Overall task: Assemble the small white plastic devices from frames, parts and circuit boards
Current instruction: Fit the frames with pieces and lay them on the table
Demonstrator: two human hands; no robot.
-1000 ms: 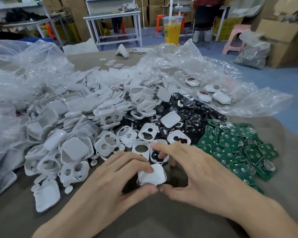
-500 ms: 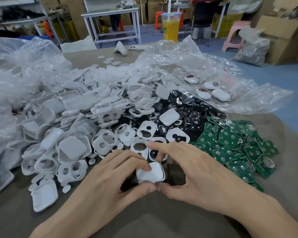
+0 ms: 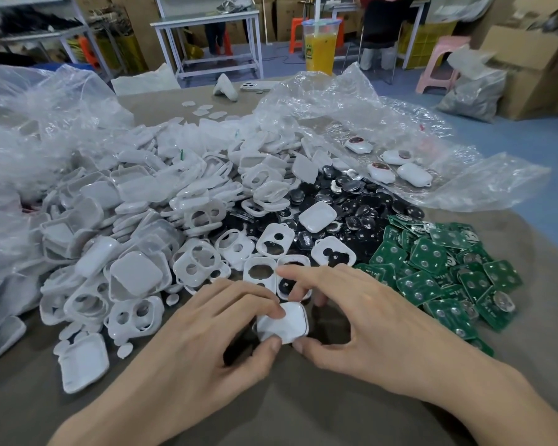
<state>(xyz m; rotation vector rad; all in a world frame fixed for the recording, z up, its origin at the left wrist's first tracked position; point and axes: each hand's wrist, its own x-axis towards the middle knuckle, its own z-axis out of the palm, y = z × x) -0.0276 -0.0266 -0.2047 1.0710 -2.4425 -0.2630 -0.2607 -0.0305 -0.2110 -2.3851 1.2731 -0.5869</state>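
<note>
1. A white shell (image 3: 287, 323) sits low over the table (image 3: 287, 400), between both hands.
2. The left hand (image 3: 187, 342) pinches it: forefinger on top, thumb at the near edge.
3. The right hand (image 3: 368, 317) grips its right side, thumb at the near corner.
4. Green circuit boards (image 3: 432, 255) lie rightward, nearest the right hand.

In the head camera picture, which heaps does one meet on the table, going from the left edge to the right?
Clear plastic bag → heap of white plastic frames and shells → black round parts → green circuit boards.
</note>
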